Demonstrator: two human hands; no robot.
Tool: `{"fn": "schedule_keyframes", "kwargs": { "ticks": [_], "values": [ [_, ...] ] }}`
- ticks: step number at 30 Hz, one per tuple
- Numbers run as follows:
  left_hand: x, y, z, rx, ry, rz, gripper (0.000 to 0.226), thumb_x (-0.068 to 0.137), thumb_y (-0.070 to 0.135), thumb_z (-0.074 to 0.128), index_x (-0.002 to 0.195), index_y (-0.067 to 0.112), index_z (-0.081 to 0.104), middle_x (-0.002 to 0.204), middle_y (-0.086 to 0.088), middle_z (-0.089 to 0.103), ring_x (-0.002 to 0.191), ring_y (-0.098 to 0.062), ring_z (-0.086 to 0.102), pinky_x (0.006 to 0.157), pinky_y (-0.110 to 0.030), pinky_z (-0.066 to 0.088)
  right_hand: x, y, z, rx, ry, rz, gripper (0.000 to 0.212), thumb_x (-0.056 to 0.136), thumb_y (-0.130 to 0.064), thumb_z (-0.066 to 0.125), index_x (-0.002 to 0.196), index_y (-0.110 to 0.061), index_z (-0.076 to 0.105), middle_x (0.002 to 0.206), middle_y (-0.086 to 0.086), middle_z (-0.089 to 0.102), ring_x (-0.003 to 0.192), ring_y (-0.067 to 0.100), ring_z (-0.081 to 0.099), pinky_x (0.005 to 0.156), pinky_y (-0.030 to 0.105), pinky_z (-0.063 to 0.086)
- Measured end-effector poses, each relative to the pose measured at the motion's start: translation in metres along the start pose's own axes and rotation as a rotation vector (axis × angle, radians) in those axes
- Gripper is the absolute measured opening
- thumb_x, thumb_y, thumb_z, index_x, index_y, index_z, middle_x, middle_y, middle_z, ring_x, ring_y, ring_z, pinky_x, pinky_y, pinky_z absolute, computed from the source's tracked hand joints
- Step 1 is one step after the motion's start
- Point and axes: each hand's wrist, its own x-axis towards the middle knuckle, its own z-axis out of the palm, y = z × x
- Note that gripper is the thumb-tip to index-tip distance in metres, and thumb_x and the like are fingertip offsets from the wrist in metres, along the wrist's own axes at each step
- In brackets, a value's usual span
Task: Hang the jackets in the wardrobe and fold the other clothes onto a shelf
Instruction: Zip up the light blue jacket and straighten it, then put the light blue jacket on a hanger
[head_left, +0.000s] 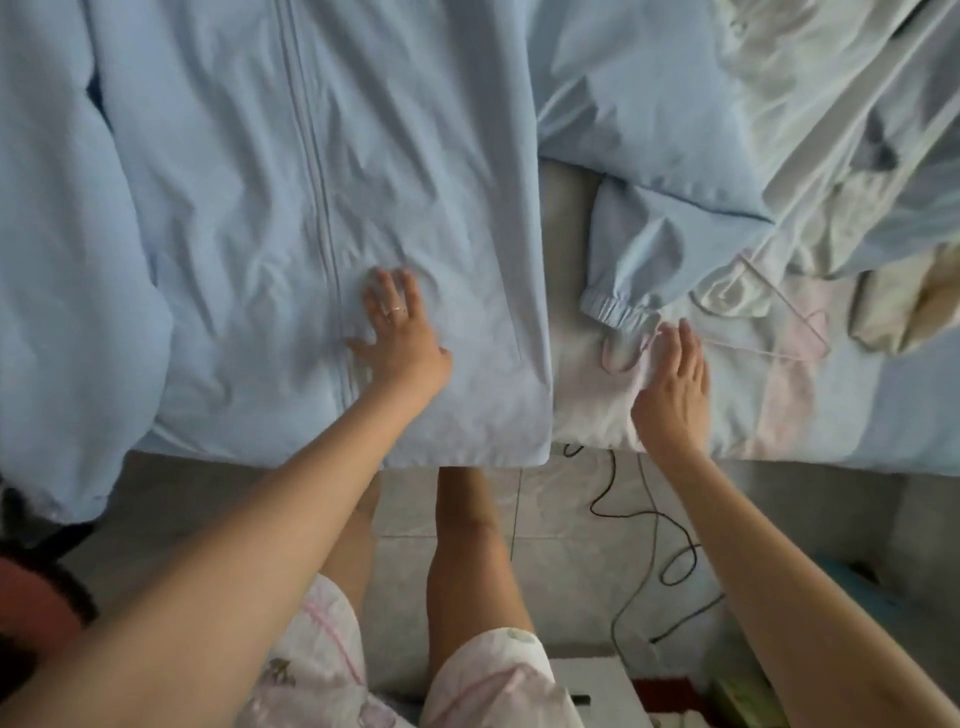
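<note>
Pale-blue jacket (234, 208) lies flat on the bed (857, 415), zip (322, 208) closed. Collar cut off at top; left side drapes over the near edge. Left hand (400, 338) presses on it just right of the zip, fingers straight, gripping nothing. Sleeve cuff (618, 312) lies just beyond the right hand (675, 389): fingers straight, contact with sheet unclear. Hanger (763, 351) faint.

A home bedroom: a bed (789, 415) with a pale sheet, a light blue zip jacket (234, 208) and a heap of clothes (831, 104) on it, above a tiled floor (561, 525) with trailing cables (675, 551).
</note>
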Motion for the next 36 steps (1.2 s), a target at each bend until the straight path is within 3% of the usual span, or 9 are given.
{"fn": "schedule_keyframes", "kwargs": {
  "ticks": [4, 7, 14, 18, 21, 26, 29, 33, 36],
  "values": [
    [-0.003, 0.041, 0.017, 0.096, -0.107, 0.086, 0.095, 0.088, 0.030, 0.058, 0.149, 0.024, -0.014, 0.153, -0.013, -0.029, 0.142, -0.036, -0.021, 0.103, -0.070, 0.020, 0.034, 0.009, -0.011, -0.189, -0.109, -0.013, 0.062, 0.089, -0.019, 0.057, 0.143, -0.016, 0.027, 0.142, 0.011, 0.042, 0.133, 0.030, 0.036, 0.115, 0.045, 0.014],
    [0.005, 0.051, 0.023, 0.183, -0.133, 0.130, 0.096, 0.087, 0.033, 0.060, 0.148, 0.034, -0.014, 0.152, -0.015, -0.031, 0.141, -0.040, -0.021, 0.099, -0.073, 0.022, 0.022, 0.000, -0.019, -0.033, -0.228, -0.184, 0.039, 0.096, -0.028, 0.050, 0.132, -0.018, 0.037, 0.114, 0.013, 0.063, 0.093, 0.035, 0.062, 0.077, 0.039, 0.045],
    [0.031, 0.044, 0.009, 0.449, -0.180, 0.303, 0.102, 0.079, 0.046, 0.064, 0.151, 0.032, -0.006, 0.150, -0.037, -0.010, 0.138, -0.055, 0.002, 0.109, -0.060, 0.024, -0.078, 0.004, -0.022, 0.197, 0.011, -0.448, 0.017, 0.083, -0.019, 0.040, 0.100, -0.023, 0.040, 0.067, 0.001, 0.062, 0.041, 0.031, 0.054, 0.033, 0.024, 0.029],
    [0.027, 0.048, -0.004, 0.462, -0.244, 0.309, 0.095, 0.083, 0.046, 0.062, 0.149, 0.037, -0.006, 0.150, -0.037, -0.010, 0.136, -0.057, 0.009, 0.111, -0.052, 0.026, -0.110, 0.006, -0.067, 0.422, 0.135, -0.258, 0.012, 0.077, -0.029, 0.044, 0.075, -0.018, 0.049, 0.051, -0.002, 0.051, 0.042, 0.024, 0.050, 0.041, 0.025, 0.033],
    [0.029, 0.045, -0.006, 0.462, -0.251, 0.338, 0.091, 0.081, 0.048, 0.060, 0.150, 0.037, 0.002, 0.151, -0.036, 0.002, 0.137, -0.054, 0.015, 0.111, -0.046, 0.029, -0.106, -0.013, -0.106, 0.892, -0.055, -0.053, 0.039, 0.086, -0.044, 0.049, 0.056, -0.019, 0.041, 0.047, -0.006, 0.036, 0.044, 0.012, 0.034, 0.047, 0.027, 0.026],
    [0.005, 0.034, -0.007, 0.171, -0.215, 0.421, 0.065, 0.083, 0.032, 0.061, 0.144, 0.029, 0.037, 0.154, -0.026, 0.016, 0.142, -0.039, 0.018, 0.112, -0.040, 0.028, -0.069, -0.061, -0.134, 1.621, 0.048, 0.340, 0.049, 0.101, -0.019, 0.043, 0.052, -0.014, 0.042, 0.047, -0.004, 0.026, 0.041, 0.006, 0.020, 0.039, 0.018, 0.018],
    [0.003, 0.004, -0.007, -0.168, -0.119, 0.388, 0.034, 0.083, 0.005, 0.057, 0.115, 0.010, 0.066, 0.141, -0.016, 0.048, 0.127, -0.026, 0.048, 0.098, -0.032, 0.041, -0.027, -0.095, -0.135, 1.724, 0.038, 0.304, 0.034, 0.100, -0.016, 0.043, 0.070, -0.011, 0.058, 0.045, -0.009, 0.029, 0.042, 0.006, 0.025, 0.041, 0.017, 0.025],
    [0.025, -0.031, -0.048, -0.464, -0.082, 0.274, 0.026, 0.094, -0.004, 0.042, 0.093, 0.010, 0.063, 0.100, -0.017, 0.066, 0.088, -0.022, 0.064, 0.061, -0.015, 0.048, 0.040, -0.164, -0.145, 1.617, 0.082, 0.170, 0.028, 0.099, -0.011, 0.046, 0.075, -0.015, 0.062, 0.043, -0.012, 0.038, 0.044, 0.004, 0.034, 0.047, 0.015, 0.029],
    [0.044, -0.062, -0.083, -0.550, 0.027, 0.265, 0.013, 0.087, 0.011, 0.053, 0.084, 0.017, 0.064, 0.092, -0.010, 0.069, 0.079, -0.010, 0.066, 0.072, -0.021, 0.050, 0.073, -0.201, -0.149, 1.556, 0.063, 0.079, 0.025, 0.098, -0.015, 0.049, 0.081, -0.021, 0.066, 0.047, -0.012, 0.045, 0.051, 0.006, 0.039, 0.054, 0.016, 0.031]
  ]
}}
